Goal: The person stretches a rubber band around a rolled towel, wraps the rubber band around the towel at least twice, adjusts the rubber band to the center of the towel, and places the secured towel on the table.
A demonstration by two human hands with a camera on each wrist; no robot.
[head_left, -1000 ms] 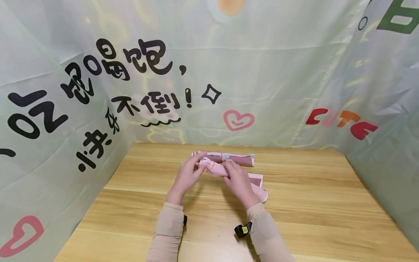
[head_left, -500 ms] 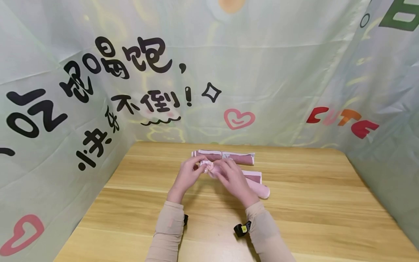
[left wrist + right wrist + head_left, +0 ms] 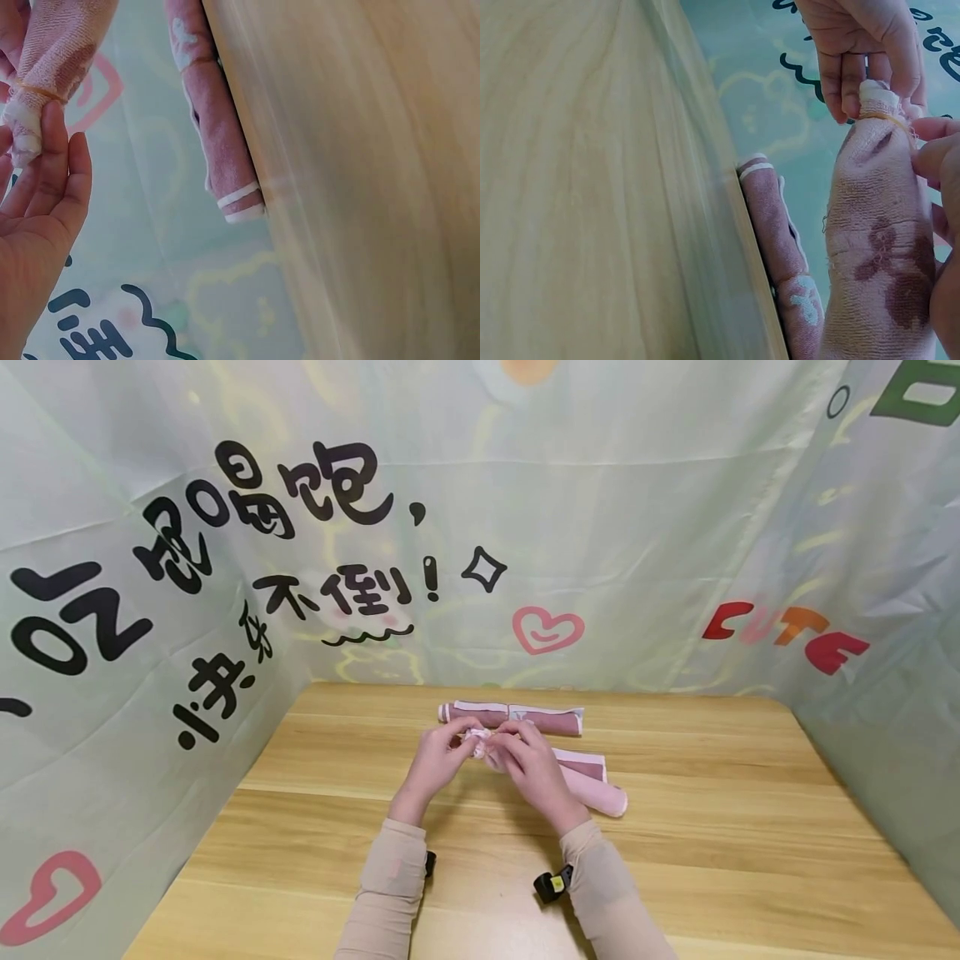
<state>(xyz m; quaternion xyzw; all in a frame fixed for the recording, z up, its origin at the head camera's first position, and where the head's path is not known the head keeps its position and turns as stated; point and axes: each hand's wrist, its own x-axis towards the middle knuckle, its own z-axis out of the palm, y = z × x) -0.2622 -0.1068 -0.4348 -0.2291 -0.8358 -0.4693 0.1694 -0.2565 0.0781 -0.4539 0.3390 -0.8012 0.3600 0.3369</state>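
Both hands are on a rolled pink towel, its far end bunched and a thin yellowish rubber band round it just below that end. My left hand holds the bunched white end, fingertips next to the band in the left wrist view. With thumb and fingers, my right hand pinches at the band's side, as the right wrist view shows. In the head view the towel's smooth end sticks out past my right hand. A darker pink strip with a white edge shows alongside it.
Behind the hands, another rolled towel lies near the back of the wooden table, darker pink with white edges and a band round its middle. Printed cloth hangs behind the table and along both sides.
The right fingers have shifted towards the towel's banded end and now meet the left fingertips closely. The bunched end looks more gathered, and the towel's free end has swung slightly right.
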